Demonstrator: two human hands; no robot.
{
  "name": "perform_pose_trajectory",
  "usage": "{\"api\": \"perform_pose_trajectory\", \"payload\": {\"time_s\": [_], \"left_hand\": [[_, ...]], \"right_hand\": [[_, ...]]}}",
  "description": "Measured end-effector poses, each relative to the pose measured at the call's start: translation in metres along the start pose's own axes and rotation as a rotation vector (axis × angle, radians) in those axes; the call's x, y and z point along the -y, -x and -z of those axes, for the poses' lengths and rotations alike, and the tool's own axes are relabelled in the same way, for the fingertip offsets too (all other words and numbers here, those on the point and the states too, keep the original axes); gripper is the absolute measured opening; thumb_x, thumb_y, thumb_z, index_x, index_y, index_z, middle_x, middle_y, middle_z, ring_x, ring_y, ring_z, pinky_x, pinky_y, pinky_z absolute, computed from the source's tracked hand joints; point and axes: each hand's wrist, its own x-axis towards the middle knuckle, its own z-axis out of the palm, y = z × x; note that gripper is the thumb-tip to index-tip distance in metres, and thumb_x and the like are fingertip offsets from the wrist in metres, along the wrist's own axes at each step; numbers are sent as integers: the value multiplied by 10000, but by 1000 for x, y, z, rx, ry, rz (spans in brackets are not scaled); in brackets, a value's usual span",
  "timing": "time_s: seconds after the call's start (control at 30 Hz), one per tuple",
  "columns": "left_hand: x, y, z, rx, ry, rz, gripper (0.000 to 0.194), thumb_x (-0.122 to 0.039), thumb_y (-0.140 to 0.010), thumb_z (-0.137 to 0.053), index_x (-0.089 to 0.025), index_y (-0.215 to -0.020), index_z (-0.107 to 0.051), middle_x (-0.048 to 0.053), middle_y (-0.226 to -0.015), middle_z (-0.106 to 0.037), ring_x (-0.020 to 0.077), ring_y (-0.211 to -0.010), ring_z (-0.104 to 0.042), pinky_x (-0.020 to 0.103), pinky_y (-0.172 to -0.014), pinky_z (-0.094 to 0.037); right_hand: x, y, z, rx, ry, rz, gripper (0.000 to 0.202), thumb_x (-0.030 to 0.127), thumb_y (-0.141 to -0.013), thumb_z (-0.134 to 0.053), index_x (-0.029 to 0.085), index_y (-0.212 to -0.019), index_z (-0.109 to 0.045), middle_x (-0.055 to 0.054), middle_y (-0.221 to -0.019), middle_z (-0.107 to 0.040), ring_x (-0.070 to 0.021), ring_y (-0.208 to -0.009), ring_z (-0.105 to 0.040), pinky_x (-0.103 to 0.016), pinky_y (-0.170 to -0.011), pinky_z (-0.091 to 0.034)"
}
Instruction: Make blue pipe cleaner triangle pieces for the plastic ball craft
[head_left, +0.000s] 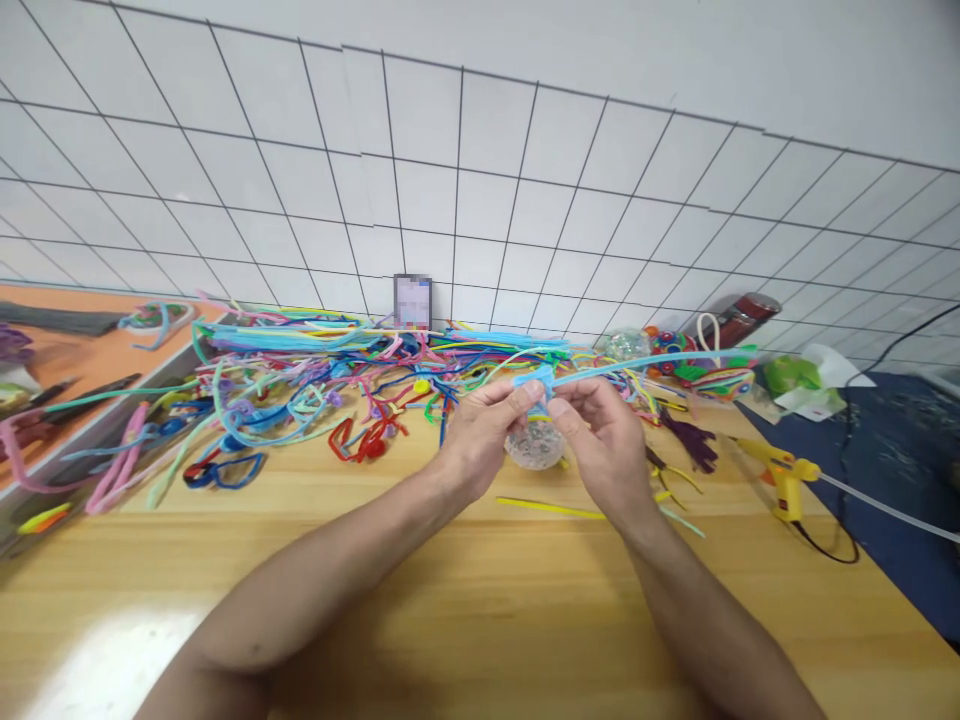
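While raised over table (480, 600), both hands' fingers (517, 392) pinch blue pipe cleaner (637, 364).

Clear beaded ball (534, 447) mostly hidden behind left hand (480, 430) & right hand (600, 440). Light-blue pipe cleaner (637, 364): bent end pinched betw fingertips, shape there can't tell. Small card (412, 300) at wall blurred, unreadable. Glue gun (784, 478) cord cut off at right edge. Orange board (90, 350) cut off at left edge.
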Motion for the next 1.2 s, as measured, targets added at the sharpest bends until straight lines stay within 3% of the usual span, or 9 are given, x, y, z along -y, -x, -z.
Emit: {"api": "perform_pose_trajectory", "payload": {"time_s": [0.3, 0.5, 0.7, 0.83, 0.97, 1.07, 1.2], "left_hand": [[6, 3, -1, 75, -80, 39, 531, -607, -634, -934, -145, -674, -676, -28, -603, -552, 80, -586, -433, 239, -602, -330], [-5, -10, 9, 251, -155, 136, 676, -817, -729, -751, -142, -764, -718, 46, -676, -675, 138, -616, -585, 267, -623, -422], [-23, -21, 26, 495, -454, 171, 443, -565, -756, -871, -134, -819, -795, 45, -781, -735, 116, -677, -574, 231, -654, -432], [-30, -22, 31, 612, -470, 249, 419, -547, -751, -888, -144, -840, -816, 68, -816, -763, 140, -707, -619, 246, -683, -484], [-30, -26, 35, 588, -332, 318, 503, -631, -758, -860, -136, -836, -820, 101, -782, -748, 159, -701, -668, 246, -649, -513], [-29, -28, 36, 590, -286, 388, 494, -591, -704, -918, -126, -844, -827, 102, -776, -744, 136, -656, -649, 229, -616, -507], [-29, -28, 33, 569, -277, 366, 478, -570, -668, -948, -129, -807, -827, 83, -741, -732, 101, -597, -595, 220, -597, -488]], "right_hand": [[-4, -3, 4, -23, -160, -95, 156, 362, -937, -696, 233, -855, -663, 9, -775, -703, -163, -735, -645, -295, -707, -516], [-5, -14, 16, 38, -174, -158, 167, 343, -892, -714, 219, -794, -661, 15, -741, -681, -149, -699, -607, -276, -673, -493], [-9, -18, 25, 264, -118, -190, 195, 362, -902, -697, 205, -795, -651, 14, -725, -664, -145, -665, -587, -277, -642, -469], [-9, -20, 28, 315, -84, -155, 226, 381, -905, -700, 209, -778, -628, 23, -719, -628, -142, -667, -555, -277, -636, -448], [-10, -20, 31, 346, -87, -154, 246, 426, -917, -711, 213, -809, -655, 17, -730, -640, -157, -695, -582, -290, -664, -475], [-11, -20, 31, 323, -88, -153, 254, 443, -905, -740, 211, -820, -681, 15, -727, -642, -154, -684, -571, -286, -655, -475], [-11, -20, 30, 328, -142, -154, 241, 443, -907, -744, 215, -845, -696, 15, -734, -637, -153, -685, -570, -284, -651, -478]]}}
